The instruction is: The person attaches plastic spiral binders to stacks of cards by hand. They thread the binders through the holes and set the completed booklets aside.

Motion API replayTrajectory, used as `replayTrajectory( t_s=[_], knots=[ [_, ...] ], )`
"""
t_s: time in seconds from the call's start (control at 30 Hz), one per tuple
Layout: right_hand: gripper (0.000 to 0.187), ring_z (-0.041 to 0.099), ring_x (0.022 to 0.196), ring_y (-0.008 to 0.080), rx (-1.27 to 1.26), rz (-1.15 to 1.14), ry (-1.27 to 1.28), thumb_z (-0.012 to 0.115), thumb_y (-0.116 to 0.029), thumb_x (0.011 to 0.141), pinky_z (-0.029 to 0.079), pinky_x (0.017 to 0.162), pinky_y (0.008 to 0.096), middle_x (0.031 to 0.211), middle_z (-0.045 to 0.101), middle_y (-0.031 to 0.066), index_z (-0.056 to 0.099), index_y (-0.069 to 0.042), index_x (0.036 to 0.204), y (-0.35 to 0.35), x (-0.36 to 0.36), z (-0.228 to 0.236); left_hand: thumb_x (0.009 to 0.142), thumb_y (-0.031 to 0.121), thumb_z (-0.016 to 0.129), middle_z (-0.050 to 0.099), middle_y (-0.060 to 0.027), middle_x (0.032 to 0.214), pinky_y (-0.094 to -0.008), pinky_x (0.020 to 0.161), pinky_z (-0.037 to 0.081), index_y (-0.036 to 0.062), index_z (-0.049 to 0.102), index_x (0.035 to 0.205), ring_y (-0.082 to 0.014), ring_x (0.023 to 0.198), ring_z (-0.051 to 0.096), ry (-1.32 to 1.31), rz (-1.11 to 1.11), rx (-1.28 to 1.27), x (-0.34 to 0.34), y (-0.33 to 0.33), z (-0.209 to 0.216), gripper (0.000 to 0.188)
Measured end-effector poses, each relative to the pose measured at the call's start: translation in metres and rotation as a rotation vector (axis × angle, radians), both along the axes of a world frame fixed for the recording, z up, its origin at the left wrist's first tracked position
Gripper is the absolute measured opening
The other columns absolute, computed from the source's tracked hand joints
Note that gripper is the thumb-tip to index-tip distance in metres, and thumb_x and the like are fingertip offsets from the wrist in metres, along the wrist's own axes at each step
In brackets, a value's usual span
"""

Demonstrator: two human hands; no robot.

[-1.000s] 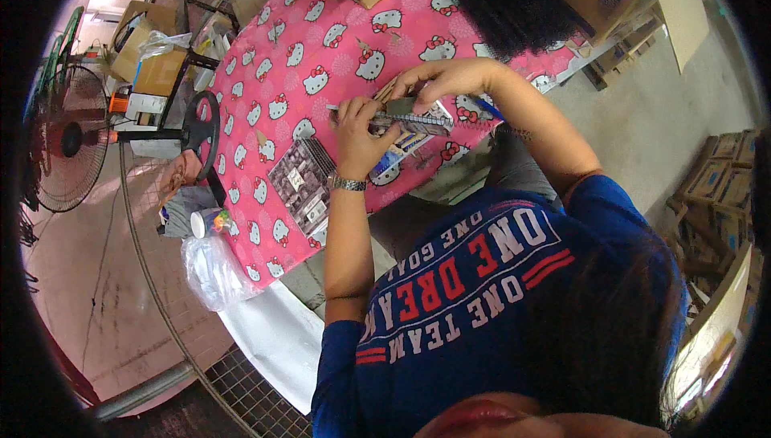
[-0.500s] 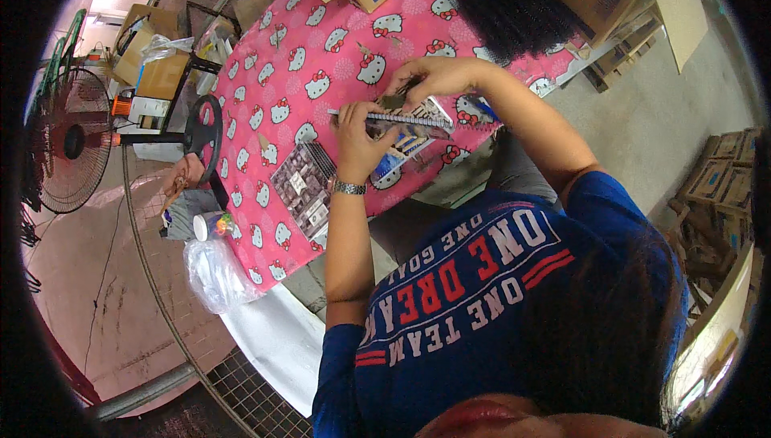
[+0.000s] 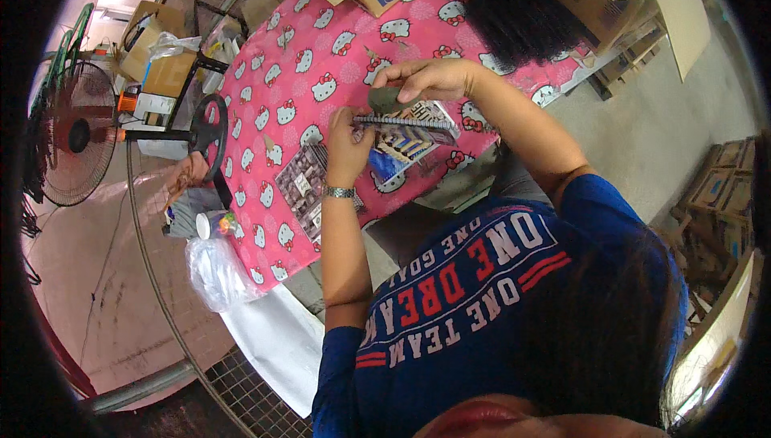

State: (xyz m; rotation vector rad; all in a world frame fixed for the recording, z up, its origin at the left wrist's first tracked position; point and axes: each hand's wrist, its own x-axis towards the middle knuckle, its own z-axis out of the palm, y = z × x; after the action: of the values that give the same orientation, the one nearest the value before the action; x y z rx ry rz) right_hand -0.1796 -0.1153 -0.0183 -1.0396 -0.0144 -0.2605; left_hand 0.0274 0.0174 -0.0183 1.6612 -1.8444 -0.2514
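Note:
My left hand, with a watch at its wrist, is closed on the left end of a spiral notebook. The notebook's wire binding faces away from me, and a printed blue-and-yellow cover shows below it. Just above the binding, my right hand pinches a small dark olive piece whose kind I cannot make out. Left of the notebook, a stack of notebooks with grey photo-print covers lies on the pink table, partly behind my left hand and wrist.
A pink cartoon-print cloth covers the table. At its far right lies a pile of thin black strands beside a cardboard box. Left stand a fan, a clear plastic bag and a white-lidded jar.
My right hand has lifted slightly off the binding, its fingers straightening and the olive piece showing more. My left hand has shifted along the notebook's end. The view has moved slightly.

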Motion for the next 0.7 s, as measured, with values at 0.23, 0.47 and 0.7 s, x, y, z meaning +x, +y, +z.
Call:
replayTrajectory(
  t_s=[0.23,0.47,0.7],
  knots=[
    [0.038,0.060,0.097,0.0133,-0.031,0.045,0.032,0.071,-0.023,0.081,0.048,0.084,0.0284,0.104,0.065,0.0035,0.064,-0.004,0.114,-0.004,0.019,-0.002,0.073,-0.004,0.066,0.055,-0.0140,0.098,-0.0364,0.081,0.046,0.0000,0.058,0.100,-0.0309,0.092,0.056,0.042,0.029,0.038,0.018,-0.003,0.001,0.028],
    [0.050,0.058,0.106,0.0160,-0.045,0.135,0.033,0.067,-0.012,0.083,0.046,0.093,0.0310,0.118,0.059,0.0070,0.052,-0.004,0.129,-0.018,0.023,-0.012,0.075,-0.002,0.068,0.054,-0.0131,0.095,-0.0333,0.078,0.046,-0.0004,0.058,0.100,-0.0282,0.087,0.056,0.202,0.019,0.183,0.020,-0.008,-0.003,0.027],
    [0.036,0.059,0.099,0.0132,-0.184,0.087,0.094,0.070,-0.015,0.080,0.049,0.085,0.0274,0.110,0.062,0.0053,0.064,-0.004,0.114,-0.013,0.026,0.002,0.079,-0.003,0.069,0.058,-0.0083,0.096,-0.0286,0.073,0.046,-0.0003,0.056,0.104,-0.0159,0.085,0.057,0.399,0.009,0.215,0.033,-0.006,-0.024,0.028]
  ],
)
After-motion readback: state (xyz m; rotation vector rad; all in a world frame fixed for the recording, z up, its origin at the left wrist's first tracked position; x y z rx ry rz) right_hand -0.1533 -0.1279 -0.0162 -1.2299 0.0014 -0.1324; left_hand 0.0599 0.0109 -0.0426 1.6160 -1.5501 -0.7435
